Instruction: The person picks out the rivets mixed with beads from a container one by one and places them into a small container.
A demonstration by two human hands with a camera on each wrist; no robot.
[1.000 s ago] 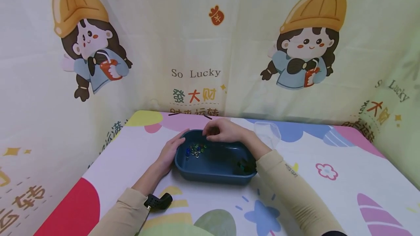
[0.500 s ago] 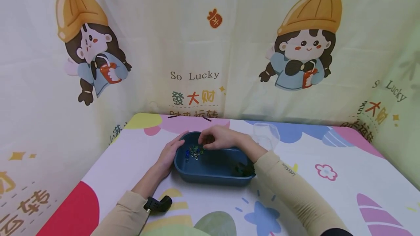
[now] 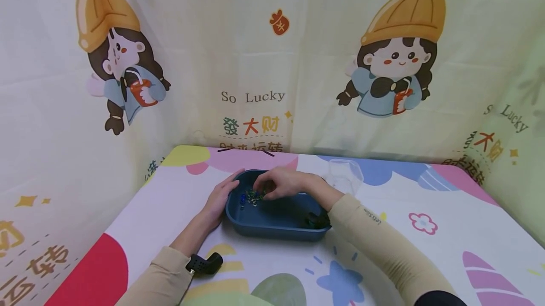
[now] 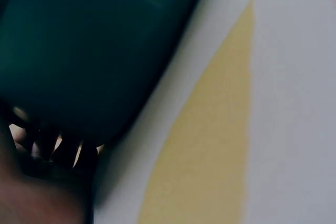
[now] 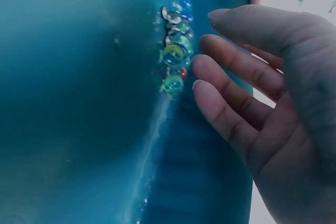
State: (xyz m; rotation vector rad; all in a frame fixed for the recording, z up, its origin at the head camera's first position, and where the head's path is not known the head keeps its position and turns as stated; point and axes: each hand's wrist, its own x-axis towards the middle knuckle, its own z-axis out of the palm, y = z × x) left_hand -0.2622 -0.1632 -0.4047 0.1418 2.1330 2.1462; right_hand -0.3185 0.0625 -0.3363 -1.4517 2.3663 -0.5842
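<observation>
A dark blue oblong basin (image 3: pixel 276 232) stands on the table. My left hand (image 3: pixel 219 197) holds its left end, with the fingers along the outer wall and the thumb at the rim. Near that end, several glass marbles (image 5: pixel 174 54) lie in a cluster on the basin floor, clear, blue and green, with small shiny silvery bits among them. My right hand (image 3: pixel 281 183) reaches down into the basin beside them. In the right wrist view its fingers are gently bent and spaced apart, with a small gap to the marbles and nothing between them.
A clear plastic container (image 3: pixel 346 176) stands behind the right forearm. A black wrist device (image 3: pixel 206 264) sits on the left sleeve; another dark one (image 3: pixel 317 221) shows at the basin's right end. A printed curtain (image 3: pixel 315 69) hangs behind the table.
My right hand has moved down and slightly left, from the basin's far rim to beside the marbles. The left hand stays at the left end of the basin.
</observation>
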